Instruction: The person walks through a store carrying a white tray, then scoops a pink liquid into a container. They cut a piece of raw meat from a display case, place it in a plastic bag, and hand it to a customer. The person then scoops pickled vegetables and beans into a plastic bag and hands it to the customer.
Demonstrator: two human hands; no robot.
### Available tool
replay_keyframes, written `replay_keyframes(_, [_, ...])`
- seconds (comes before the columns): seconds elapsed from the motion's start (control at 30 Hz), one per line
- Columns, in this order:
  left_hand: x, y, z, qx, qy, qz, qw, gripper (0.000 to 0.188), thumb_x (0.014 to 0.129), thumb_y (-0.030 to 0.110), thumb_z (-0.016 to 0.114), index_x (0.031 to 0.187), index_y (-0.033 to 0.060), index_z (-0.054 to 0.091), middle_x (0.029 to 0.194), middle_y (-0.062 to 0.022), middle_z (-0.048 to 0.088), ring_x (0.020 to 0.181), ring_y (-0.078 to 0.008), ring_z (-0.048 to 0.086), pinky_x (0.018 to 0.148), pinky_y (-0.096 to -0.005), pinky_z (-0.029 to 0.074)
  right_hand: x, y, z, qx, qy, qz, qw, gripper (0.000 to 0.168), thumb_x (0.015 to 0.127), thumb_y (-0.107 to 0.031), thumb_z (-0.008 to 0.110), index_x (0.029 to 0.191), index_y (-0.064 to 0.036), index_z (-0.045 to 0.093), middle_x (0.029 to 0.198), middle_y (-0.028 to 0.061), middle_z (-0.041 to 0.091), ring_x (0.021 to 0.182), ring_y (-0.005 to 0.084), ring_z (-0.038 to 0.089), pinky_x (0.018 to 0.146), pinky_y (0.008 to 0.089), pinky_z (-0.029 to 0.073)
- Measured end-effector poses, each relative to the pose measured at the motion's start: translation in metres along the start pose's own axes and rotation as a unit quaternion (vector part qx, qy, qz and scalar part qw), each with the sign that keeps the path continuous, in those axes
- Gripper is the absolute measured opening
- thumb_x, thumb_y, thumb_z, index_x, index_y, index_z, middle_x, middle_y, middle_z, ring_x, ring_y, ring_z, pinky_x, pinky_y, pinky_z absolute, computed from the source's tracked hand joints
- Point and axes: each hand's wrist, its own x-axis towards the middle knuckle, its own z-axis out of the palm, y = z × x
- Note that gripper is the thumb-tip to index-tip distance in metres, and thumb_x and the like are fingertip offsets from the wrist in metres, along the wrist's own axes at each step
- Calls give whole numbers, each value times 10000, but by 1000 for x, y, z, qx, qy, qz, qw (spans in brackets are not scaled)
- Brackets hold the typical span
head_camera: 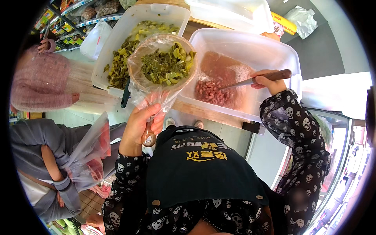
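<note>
My left hand grips the wooden handle of a round, wood-rimmed scoop lined with a clear plastic bag. Chopped pickled greens lie in the bag. Under and behind the scoop, a translucent plastic bin holds more greens in liquid. My right hand is closed around the wooden handle of a metal utensil. Its lower end dips among reddish beans or nuts in cloudy pink liquid, inside a second translucent bin; the submerged end is hidden.
A green handle hangs at the greens bin's edge. Behind stands another plastic bin. Wooden table edge runs before me. At left are a person in pink and a person in grey with plastic bags. A glass-sided case is at right.
</note>
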Motion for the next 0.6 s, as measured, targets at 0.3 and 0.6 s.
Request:
replay_keyframes(0.3, [-1, 14, -16, 5, 11, -8, 1000, 368, 877, 115, 473, 1234, 54, 409, 623, -25, 438, 410, -85, 390, 375, -211, 334, 1, -16, -9, 75, 79, 72, 991, 266, 774, -114, 527, 950, 71, 600, 888, 193, 621, 713, 272, 656, 653, 293, 546])
replay_keyframes(0.6, [7, 14, -20, 35, 11, -11, 999, 335, 881, 132, 475, 1207, 77, 422, 636, -28, 448, 430, -83, 395, 390, -207, 320, -9, -17, -31, 145, 118, 63, 980, 309, 792, -163, 494, 969, 77, 575, 910, 167, 619, 729, 288, 650, 623, 287, 564])
